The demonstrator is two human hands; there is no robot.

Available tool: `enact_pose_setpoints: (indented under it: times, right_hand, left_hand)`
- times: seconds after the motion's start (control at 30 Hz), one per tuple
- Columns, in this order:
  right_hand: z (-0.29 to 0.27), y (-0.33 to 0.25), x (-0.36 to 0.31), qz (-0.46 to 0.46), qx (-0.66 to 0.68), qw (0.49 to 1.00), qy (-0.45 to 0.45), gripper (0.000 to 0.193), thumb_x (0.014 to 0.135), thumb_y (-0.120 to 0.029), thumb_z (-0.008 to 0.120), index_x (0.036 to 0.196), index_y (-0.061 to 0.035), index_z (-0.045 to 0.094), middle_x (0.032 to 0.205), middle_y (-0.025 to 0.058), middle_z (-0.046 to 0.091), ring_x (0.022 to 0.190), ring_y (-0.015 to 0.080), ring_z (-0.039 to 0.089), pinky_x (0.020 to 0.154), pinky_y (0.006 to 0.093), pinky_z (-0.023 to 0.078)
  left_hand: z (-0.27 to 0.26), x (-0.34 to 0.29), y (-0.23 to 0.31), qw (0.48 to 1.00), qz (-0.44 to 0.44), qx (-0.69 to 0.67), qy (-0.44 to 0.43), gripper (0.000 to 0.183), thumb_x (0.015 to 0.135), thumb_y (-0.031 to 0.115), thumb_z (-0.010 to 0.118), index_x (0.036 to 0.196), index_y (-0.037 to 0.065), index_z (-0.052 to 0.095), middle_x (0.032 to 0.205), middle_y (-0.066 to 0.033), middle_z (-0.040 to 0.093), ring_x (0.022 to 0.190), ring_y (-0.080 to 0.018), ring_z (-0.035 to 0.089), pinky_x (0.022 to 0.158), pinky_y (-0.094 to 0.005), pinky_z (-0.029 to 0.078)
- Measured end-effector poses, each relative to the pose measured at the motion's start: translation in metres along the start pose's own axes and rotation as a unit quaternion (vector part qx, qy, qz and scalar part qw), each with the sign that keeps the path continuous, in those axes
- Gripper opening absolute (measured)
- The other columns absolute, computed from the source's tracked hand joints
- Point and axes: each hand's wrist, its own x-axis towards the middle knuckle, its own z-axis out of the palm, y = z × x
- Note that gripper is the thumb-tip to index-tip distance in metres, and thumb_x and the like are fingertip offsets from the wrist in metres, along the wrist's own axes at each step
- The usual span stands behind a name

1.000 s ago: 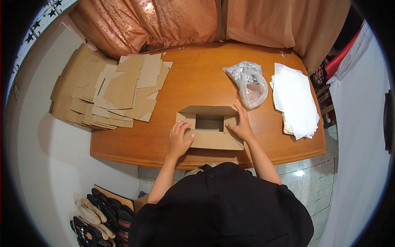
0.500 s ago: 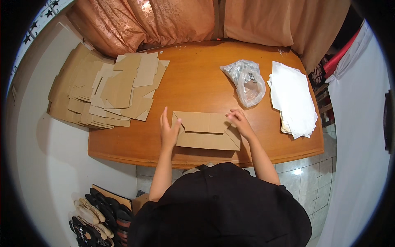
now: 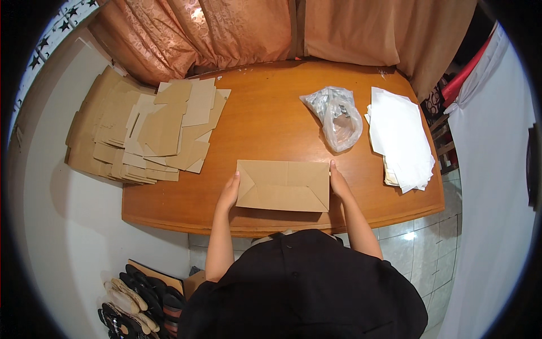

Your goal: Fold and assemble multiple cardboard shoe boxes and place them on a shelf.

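Observation:
A brown cardboard box [image 3: 283, 185] sits near the front edge of the wooden table, its folded top panels lying flat with slanted creases at the corners. Against its left end is my left hand [image 3: 229, 192], thumb near the upper corner. My right hand [image 3: 339, 179] presses on the opposite end, fingers pointing away from me. Between them the two hands hold the box; the fingertips on its far and lower sides are partly hidden.
Flat cardboard pieces [image 3: 164, 133] are piled on the table's left side. A clear plastic bag [image 3: 341, 121] with unclear contents lies beyond the box, beside a stack of white paper [image 3: 400, 135]. Shoes [image 3: 132, 299] stand at lower left; curtains [image 3: 350, 34] hang behind the table [image 3: 259, 118].
The raised flap on the box's top has gone down flat. My hands have moved from the top corners to grip the box's two ends.

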Motion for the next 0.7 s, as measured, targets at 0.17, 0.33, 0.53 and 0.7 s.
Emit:
enact_pose_setpoints:
  times: [0.17, 0.33, 0.53, 0.7]
  right_hand:
    - [0.000, -0.044, -0.021, -0.025, 0.250, 0.965, -0.082, 0.073, 0.093, -0.061, 0.019, 0.120, -0.0020, 0.052, 0.115, 0.0137, 0.057, 0.104, 0.0214, 0.052, 0.090, 0.0318, 0.039]
    - [-0.008, -0.050, -0.007, -0.212, 0.375, 0.886, -0.170, 0.064, 0.093, -0.058, 0.026, 0.087, -0.0033, 0.058, 0.107, 0.0101, 0.061, 0.107, 0.0213, 0.052, 0.091, 0.0370, 0.038]
    - [0.024, -0.011, -0.031, -0.233, 0.382, 0.892, -0.071, 0.029, 0.093, -0.024, 0.044, 0.099, 0.0009, 0.059, 0.124, 0.0148, 0.049, 0.117, 0.0230, 0.044, 0.096, 0.0345, 0.036]
    - [0.025, 0.007, -0.049, -0.141, 0.211, 0.966, -0.055, 0.046, 0.090, -0.008, 0.046, 0.134, -0.0045, 0.034, 0.133, 0.0124, 0.041, 0.115, 0.0229, 0.047, 0.091, 0.0324, 0.043]
  left_hand:
    - [-0.032, -0.013, -0.009, 0.965, 0.110, -0.238, 0.017, 0.067, 0.094, 0.056, 0.026, 0.129, 0.002, 0.043, 0.136, -0.0129, 0.042, 0.127, -0.0239, 0.035, 0.103, -0.0353, 0.029]
    - [-0.050, -0.028, 0.008, 0.846, 0.238, -0.477, -0.031, 0.048, 0.095, 0.044, 0.033, 0.108, 0.001, 0.050, 0.114, -0.0105, 0.051, 0.110, -0.0208, 0.047, 0.097, -0.0339, 0.033]
    - [-0.013, -0.034, -0.047, 0.933, 0.144, -0.325, 0.062, 0.045, 0.091, 0.023, 0.053, 0.129, 0.004, 0.039, 0.124, -0.0093, 0.046, 0.118, -0.0196, 0.042, 0.099, -0.0313, 0.033]
    - [0.016, -0.045, -0.057, 0.959, 0.182, -0.162, 0.144, 0.056, 0.081, 0.000, 0.056, 0.133, 0.004, 0.036, 0.128, -0.0100, 0.041, 0.121, -0.0214, 0.041, 0.103, -0.0334, 0.031]
